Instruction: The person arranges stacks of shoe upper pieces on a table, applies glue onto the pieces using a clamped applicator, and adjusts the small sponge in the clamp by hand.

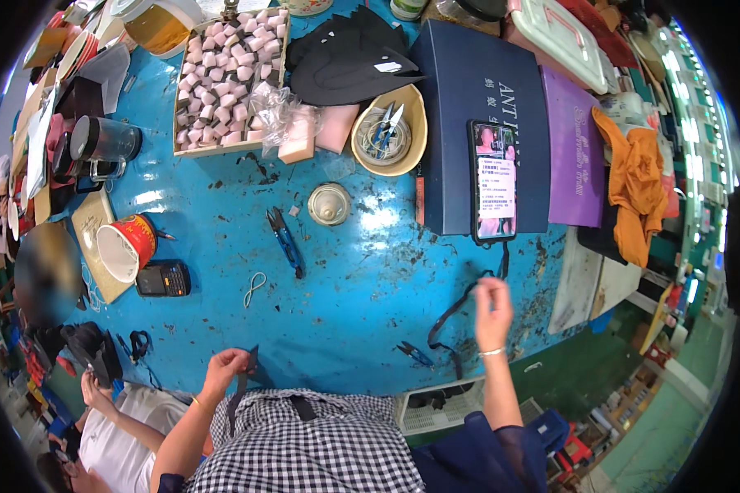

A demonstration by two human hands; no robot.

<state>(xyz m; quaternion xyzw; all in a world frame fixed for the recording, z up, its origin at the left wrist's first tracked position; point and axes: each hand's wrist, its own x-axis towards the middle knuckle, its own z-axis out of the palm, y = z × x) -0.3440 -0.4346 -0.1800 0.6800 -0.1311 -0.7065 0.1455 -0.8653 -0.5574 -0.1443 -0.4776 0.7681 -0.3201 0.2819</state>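
At the table's near edge, my left hand (224, 369) is closed on a dark fabric strip (238, 401); one end sticks up past the fingers and the rest hangs over my checked apron (304, 444). My right hand (493, 315) is raised at the right, fingers drawn together; whatever they hold, if anything, does not show. Beside it a thin black strap (445, 319) runs down the table from near a phone (493, 185) with its screen lit. Small thread snips (414, 353) lie between my hands, nearer the right one.
A tray of pink and black sponge pieces (226, 82) stands at the back, beside black fabric (345, 62) and a tan bowl (415, 123) holding scissors. Blue-handled pliers (285, 242) lie mid-table. A navy box (460, 99) is behind the phone. Another person (132, 427) works at the left.
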